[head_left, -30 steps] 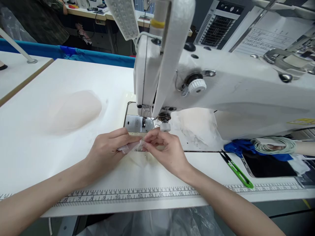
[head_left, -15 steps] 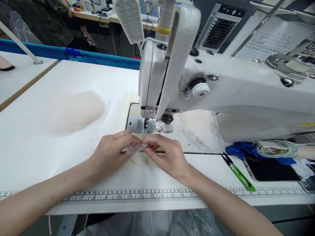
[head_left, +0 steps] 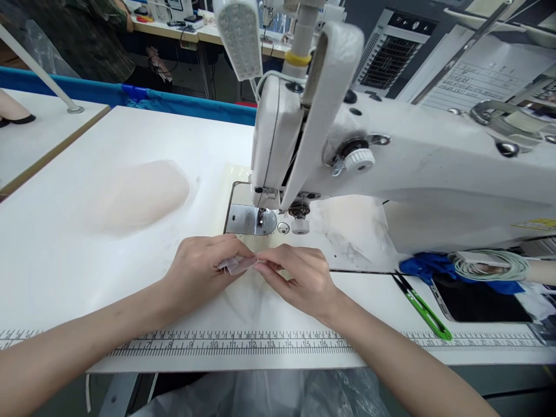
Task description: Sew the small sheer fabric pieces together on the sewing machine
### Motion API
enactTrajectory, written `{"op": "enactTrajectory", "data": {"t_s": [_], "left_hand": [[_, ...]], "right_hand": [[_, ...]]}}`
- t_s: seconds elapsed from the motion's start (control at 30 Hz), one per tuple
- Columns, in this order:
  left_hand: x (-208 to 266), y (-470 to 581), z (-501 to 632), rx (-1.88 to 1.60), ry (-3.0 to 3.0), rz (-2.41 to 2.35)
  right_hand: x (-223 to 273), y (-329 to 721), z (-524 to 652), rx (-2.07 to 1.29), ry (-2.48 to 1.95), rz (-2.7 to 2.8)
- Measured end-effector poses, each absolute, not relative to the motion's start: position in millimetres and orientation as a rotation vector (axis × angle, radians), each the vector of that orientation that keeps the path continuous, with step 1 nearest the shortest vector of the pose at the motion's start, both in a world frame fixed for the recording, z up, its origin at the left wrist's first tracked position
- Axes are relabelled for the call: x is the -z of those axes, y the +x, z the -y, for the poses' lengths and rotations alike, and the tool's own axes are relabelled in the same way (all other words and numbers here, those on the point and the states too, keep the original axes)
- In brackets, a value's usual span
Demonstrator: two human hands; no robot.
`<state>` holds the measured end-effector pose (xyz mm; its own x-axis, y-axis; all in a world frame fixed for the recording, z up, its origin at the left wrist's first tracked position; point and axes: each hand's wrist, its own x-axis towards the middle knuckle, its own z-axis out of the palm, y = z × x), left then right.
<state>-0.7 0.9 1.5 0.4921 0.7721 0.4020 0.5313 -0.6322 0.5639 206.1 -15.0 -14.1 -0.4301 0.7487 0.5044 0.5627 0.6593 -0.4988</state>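
A small piece of thin, pale, see-through fabric (head_left: pixel 238 266) is pinched between my two hands, just in front of the sewing machine (head_left: pixel 278 145). My left hand (head_left: pixel 204 263) is closed around most of the fabric, with a folded end showing between thumb and fingers. At the fabric's right end, the thumb and forefinger of my right hand (head_left: pixel 299 275) press together. Both sets of fingertips meet a little in front of the metal needle plate (head_left: pixel 243 220). The presser foot (head_left: pixel 260 218) stands over that plate, apart from the fabric.
Right of my hands lie green thread snips (head_left: pixel 425 313), a dark-screened phone (head_left: pixel 482 301), a blue cloth (head_left: pixel 421 265) and a coiled pale cord (head_left: pixel 489 265). A printed ruler (head_left: pixel 234 343) runs along the table's front edge. Another person (head_left: pixel 87 40) is at the far left.
The view has shifted slightly, so the machine appears a little farther right. My hands keep their pinch on the fabric, and its visible end now lies flatter between the fingertips.
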Motion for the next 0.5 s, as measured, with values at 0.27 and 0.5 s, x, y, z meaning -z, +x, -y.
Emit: {"op": "enactTrajectory", "data": {"t_s": [0.27, 0.5], "left_hand": [[0.6, -0.5, 1.7, -0.879, 2.322, -1.151], [-7.2, 1.5, 2.4, -0.673, 2.045, -1.209]], "right_hand": [[14.0, 206.6, 15.5, -0.294, -0.984, 2.149], [12.2, 206.9, 17.5, -0.295, -1.003, 2.165]]}}
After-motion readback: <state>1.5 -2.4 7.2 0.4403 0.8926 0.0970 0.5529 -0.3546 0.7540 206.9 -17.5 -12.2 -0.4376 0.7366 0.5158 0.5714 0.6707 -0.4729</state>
